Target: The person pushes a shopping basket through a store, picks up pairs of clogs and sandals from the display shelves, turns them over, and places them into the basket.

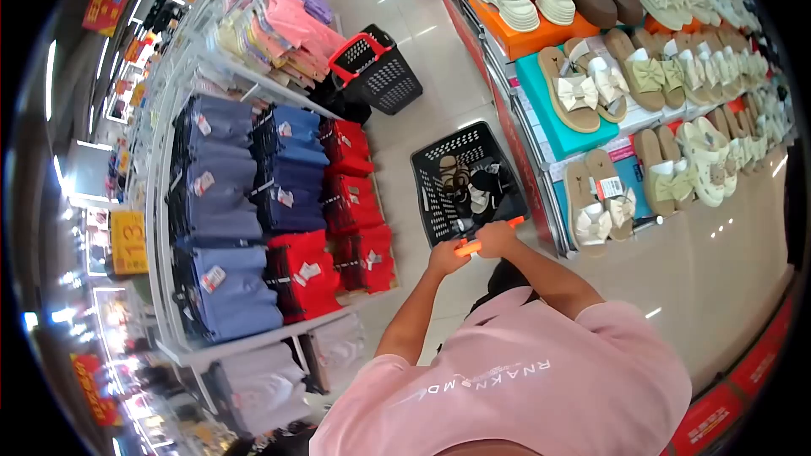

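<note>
My left hand (448, 258) is closed around the orange handle (466, 247) of a black perforated shopping basket (429, 194). Just to its right, my right hand (497, 239) grips the same handle. The basket is low in the aisle ahead of me. Inside lie a pair of brown strappy sandals (454, 176) and some black and white items (483, 190) whose kind I cannot make out. Parts of the handle are hidden by my fingers.
On the right, a shelf carries rows of sandals (574, 89) on shoe boxes (534, 110). At left, a rack holds folded blue (221, 173) and red clothes (348, 145). A second black basket (393, 80) with a red handle is up ahead beside the hanging garments (297, 24).
</note>
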The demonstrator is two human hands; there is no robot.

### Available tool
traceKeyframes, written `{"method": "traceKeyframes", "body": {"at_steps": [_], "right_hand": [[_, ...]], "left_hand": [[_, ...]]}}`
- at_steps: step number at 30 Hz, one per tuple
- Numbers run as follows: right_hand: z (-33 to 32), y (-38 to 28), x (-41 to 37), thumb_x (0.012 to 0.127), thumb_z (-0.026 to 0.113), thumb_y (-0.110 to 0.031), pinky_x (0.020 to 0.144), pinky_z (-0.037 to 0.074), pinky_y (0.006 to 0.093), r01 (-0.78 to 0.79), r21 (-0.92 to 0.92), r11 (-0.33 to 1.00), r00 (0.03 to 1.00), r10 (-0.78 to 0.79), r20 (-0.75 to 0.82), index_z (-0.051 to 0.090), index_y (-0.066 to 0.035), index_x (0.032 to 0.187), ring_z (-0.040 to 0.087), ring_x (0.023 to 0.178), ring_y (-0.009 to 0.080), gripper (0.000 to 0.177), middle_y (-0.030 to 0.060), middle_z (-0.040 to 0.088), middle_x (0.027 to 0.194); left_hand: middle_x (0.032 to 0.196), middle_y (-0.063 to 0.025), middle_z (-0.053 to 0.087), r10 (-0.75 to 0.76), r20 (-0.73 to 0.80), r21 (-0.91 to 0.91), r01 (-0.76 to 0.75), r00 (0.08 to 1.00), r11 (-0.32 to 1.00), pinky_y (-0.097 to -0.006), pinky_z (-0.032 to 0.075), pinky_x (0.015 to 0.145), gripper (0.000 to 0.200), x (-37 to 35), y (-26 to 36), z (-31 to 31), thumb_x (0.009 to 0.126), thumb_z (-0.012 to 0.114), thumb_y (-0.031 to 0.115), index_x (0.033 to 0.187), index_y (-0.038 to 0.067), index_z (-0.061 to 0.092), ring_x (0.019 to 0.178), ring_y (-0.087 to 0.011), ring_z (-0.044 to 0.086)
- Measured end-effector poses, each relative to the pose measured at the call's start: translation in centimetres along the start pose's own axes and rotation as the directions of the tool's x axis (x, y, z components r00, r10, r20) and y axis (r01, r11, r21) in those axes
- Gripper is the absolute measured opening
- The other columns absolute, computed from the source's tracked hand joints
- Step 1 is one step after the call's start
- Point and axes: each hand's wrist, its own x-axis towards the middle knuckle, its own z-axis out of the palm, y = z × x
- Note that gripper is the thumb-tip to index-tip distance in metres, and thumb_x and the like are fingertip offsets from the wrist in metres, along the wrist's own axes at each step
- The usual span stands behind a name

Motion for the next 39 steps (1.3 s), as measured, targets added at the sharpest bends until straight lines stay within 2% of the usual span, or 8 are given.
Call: {"method": "traceKeyframes", "body": {"at_steps": [7,13,15,24,25,30,33,39], "right_hand": [[-3.4,1.8,6.8,0.068,0.068,-0.030,0.065,0.055,0.0438,-0.002,0.039,0.999,0.999,0.004,-0.049,0.073,-0.010,0.080,0.070,0.072,0.0316,0.024,0.0125,0.071,0.078],[-6.5,2.6,12.6,0.069,0.068,-0.029,0.069,0.056,0.0431,-0.042,0.032,0.999,0.999,0.043,-0.030,0.074,-0.010,0.084,0.071,0.078,0.0305,0.025,0.0123,0.072,0.083],[-8.5,2.4,14.3,0.072,0.066,-0.027,0.072,0.056,0.0447,-0.099,0.034,0.994,0.994,0.098,0.039,0.075,-0.010,0.085,0.071,0.083,0.0300,0.024,0.0121,0.073,0.087],[-11.2,4.9,24.7,0.069,0.067,-0.032,0.071,0.057,0.0445,-0.207,-0.012,0.978,0.975,0.206,-0.081,0.075,-0.009,0.084,0.071,0.081,0.0320,0.029,0.0141,0.073,0.085],[-12.3,4.8,25.9,0.069,0.067,-0.032,0.071,0.057,0.0448,-0.249,-0.035,0.968,0.968,0.249,-0.019,0.075,-0.011,0.086,0.071,0.081,0.0316,0.029,0.0133,0.073,0.086],[-16.4,6.0,31.4,0.069,0.067,-0.035,0.073,0.057,0.0441,-0.349,-0.038,0.936,0.936,0.350,0.025,0.075,-0.013,0.089,0.071,0.082,0.0309,0.031,0.0107,0.073,0.086],[-17.7,7.7,34.0,0.069,0.067,-0.037,0.073,0.057,0.0440,-0.353,-0.018,0.936,0.936,0.352,-0.027,0.074,-0.014,0.090,0.071,0.082,0.0315,0.032,0.0111,0.073,0.087],[-21.5,11.7,38.6,0.071,0.068,-0.039,0.072,0.055,0.0449,-0.310,-0.049,0.950,0.951,0.310,0.000,0.072,-0.014,0.087,0.069,0.078,0.0338,0.030,0.0118,0.071,0.081]], "left_hand": [[0.081,-0.0141,0.070,0.043,0.008,0.040,-0.043,0.999,0.998,-0.0466,0.055,0.071,0.030,7.4,-2.8,-3.8,0.068,0.073,0.034,0.086,0.010,0.071,0.079,-0.0360,0.067],[0.080,-0.0152,0.070,0.081,0.037,0.098,-0.084,0.996,0.992,-0.0453,0.055,0.070,0.033,13.3,-4.4,-8.2,0.067,0.074,0.037,0.088,0.011,0.072,0.078,-0.0365,0.067],[0.080,-0.0147,0.070,0.119,0.009,0.052,-0.119,0.993,0.991,-0.0455,0.055,0.070,0.034,15.2,-5.9,-9.1,0.067,0.075,0.037,0.089,0.012,0.072,0.078,-0.0362,0.068],[0.076,-0.0125,0.069,0.227,-0.011,0.081,-0.225,0.974,0.971,-0.0468,0.055,0.069,0.030,26.4,-10.4,-14.2,0.065,0.073,0.039,0.078,0.012,0.069,0.075,-0.0363,0.067],[0.076,-0.0127,0.069,0.242,-0.017,0.085,-0.240,0.970,0.967,-0.0469,0.055,0.069,0.030,27.5,-10.5,-15.3,0.065,0.073,0.039,0.078,0.012,0.069,0.075,-0.0365,0.067],[0.076,-0.0135,0.069,0.270,-0.049,0.070,-0.266,0.962,0.961,-0.0472,0.054,0.067,0.031,33.7,-11.3,-19.0,0.063,0.074,0.039,0.078,0.012,0.069,0.075,-0.0363,0.067],[0.076,-0.0133,0.069,0.313,-0.014,0.073,-0.311,0.950,0.948,-0.0468,0.054,0.068,0.031,37.1,-11.1,-21.0,0.064,0.074,0.038,0.078,0.011,0.069,0.076,-0.0361,0.067],[0.076,-0.0124,0.068,0.333,-0.051,0.032,-0.332,0.942,0.943,-0.0465,0.053,0.067,0.031,43.5,-10.9,-22.8,0.065,0.073,0.038,0.078,0.010,0.068,0.074,-0.0360,0.066]]}}
